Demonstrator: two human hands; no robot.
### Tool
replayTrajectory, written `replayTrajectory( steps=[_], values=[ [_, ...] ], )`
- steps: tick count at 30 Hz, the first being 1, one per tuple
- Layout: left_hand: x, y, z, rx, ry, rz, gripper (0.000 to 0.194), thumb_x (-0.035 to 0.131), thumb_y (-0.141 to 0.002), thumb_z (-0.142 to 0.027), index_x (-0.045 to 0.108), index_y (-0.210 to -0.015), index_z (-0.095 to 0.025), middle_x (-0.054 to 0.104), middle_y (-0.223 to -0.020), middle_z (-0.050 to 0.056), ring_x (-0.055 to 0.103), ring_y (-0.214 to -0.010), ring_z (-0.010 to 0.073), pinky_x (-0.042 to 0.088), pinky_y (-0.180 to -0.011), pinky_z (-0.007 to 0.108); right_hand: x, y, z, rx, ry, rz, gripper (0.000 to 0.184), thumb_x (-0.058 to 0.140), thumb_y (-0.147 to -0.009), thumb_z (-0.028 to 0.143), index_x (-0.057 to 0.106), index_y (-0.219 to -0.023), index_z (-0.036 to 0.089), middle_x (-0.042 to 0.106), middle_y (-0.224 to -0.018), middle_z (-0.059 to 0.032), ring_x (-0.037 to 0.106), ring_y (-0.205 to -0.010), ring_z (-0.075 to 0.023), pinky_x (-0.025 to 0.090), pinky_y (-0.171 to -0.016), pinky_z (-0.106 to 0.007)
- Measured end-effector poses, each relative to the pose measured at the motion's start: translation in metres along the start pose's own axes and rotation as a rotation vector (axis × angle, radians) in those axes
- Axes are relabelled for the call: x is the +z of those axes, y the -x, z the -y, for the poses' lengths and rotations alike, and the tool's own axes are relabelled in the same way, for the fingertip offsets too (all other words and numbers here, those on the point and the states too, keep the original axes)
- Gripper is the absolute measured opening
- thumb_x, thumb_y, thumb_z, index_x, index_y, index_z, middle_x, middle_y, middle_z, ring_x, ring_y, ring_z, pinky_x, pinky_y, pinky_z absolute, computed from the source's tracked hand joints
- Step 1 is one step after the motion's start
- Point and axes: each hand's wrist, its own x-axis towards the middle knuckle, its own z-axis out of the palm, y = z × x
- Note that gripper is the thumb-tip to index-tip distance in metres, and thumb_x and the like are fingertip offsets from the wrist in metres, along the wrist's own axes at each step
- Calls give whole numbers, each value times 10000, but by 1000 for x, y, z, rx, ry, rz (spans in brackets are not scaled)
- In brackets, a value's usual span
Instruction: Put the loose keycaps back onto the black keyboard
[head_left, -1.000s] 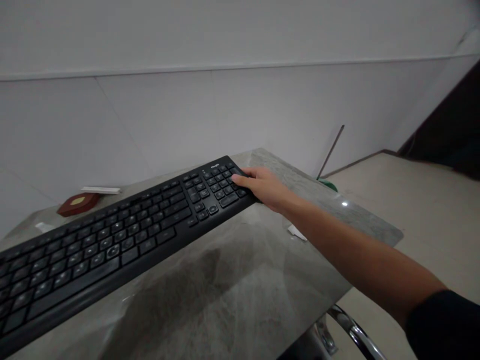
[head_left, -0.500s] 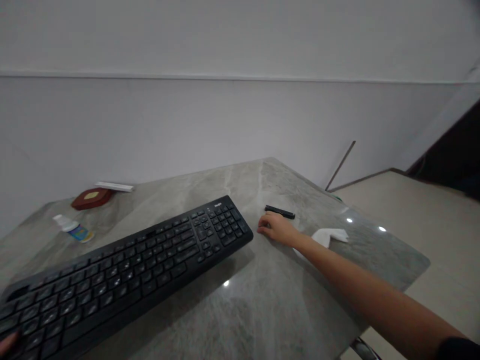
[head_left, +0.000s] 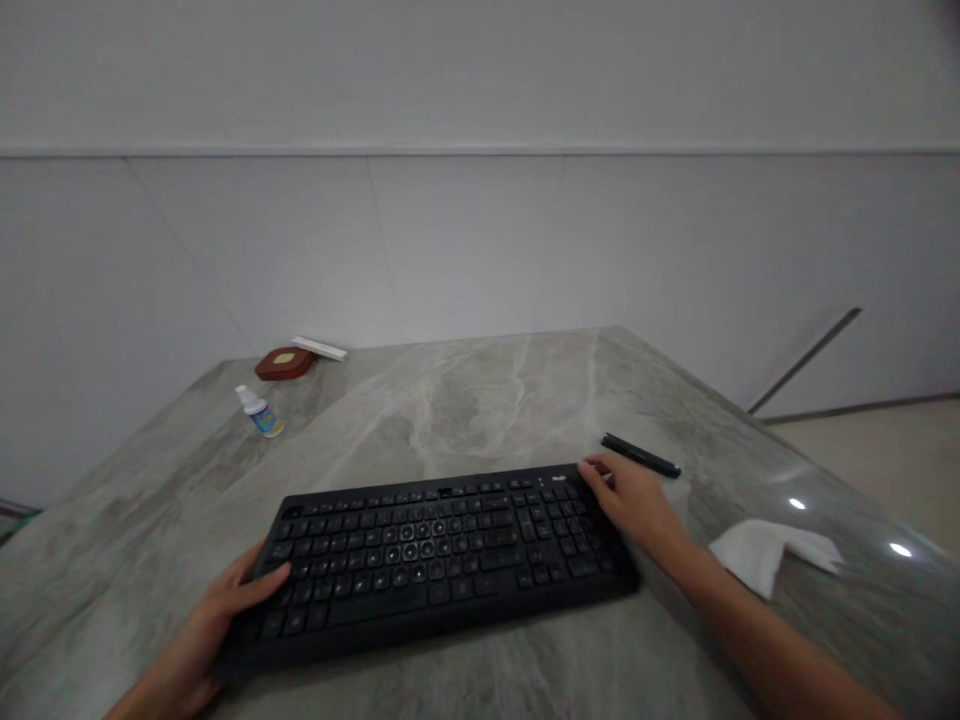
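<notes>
A black keyboard (head_left: 420,560) lies across the near part of the table, its left end seemingly a little raised. My left hand (head_left: 225,610) grips that left end, thumb on top of the keys and fingers beneath. At the upper right corner, my right hand (head_left: 634,500) has its thumb and fingers closed around the keyboard's edge. Just beyond the right hand rests a slim black bar-shaped object (head_left: 641,455), whose kind I cannot make out. A crumpled white cloth or tissue (head_left: 772,550) lies right of my right forearm.
On the grey marbled table (head_left: 480,400), a small spray bottle (head_left: 259,412) with a white top lies tilted at the left. Behind it sit a reddish-brown case (head_left: 285,363) and a white strip (head_left: 319,348). A pale wall (head_left: 480,250) borders the far edge.
The keyboard has come down and levelled out nearer the table. My right hand has gone from the table beside the black bar onto the keyboard's right corner. The view has turned left.
</notes>
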Motion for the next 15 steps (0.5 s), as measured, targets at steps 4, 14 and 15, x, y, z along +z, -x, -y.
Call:
replayTrajectory(
  steps=[4,14,15],
  values=[
    [10,-8,-5,-92,-132,-1,650,885,-672,-293,633,-1261,-184,796,-936,113,776,-740,329,650,-607,385,16,15,9,12,-59,-45,440,475,-951,459,663,-1188,140,737,-1099,-146,713,-941,-286,552,-884,-437],
    [-19,-29,18,560,-370,-223,526,802,-702,-585,651,-1055,-226,744,-936,20,704,-896,289,595,-767,327,5,19,9,133,-652,-234,609,657,-839,542,577,-1356,228,747,-1150,-101,726,-1012,-299,587,-917,-486],
    [-20,-29,19,661,-403,-283,508,789,-702,-605,648,-1018,-233,730,-909,12,690,-886,286,586,-778,329,2,19,11,123,-724,-259,574,669,-838,534,599,-1323,236,746,-1154,-93,720,-1038,-295,586,-933,-478]
  ],
)
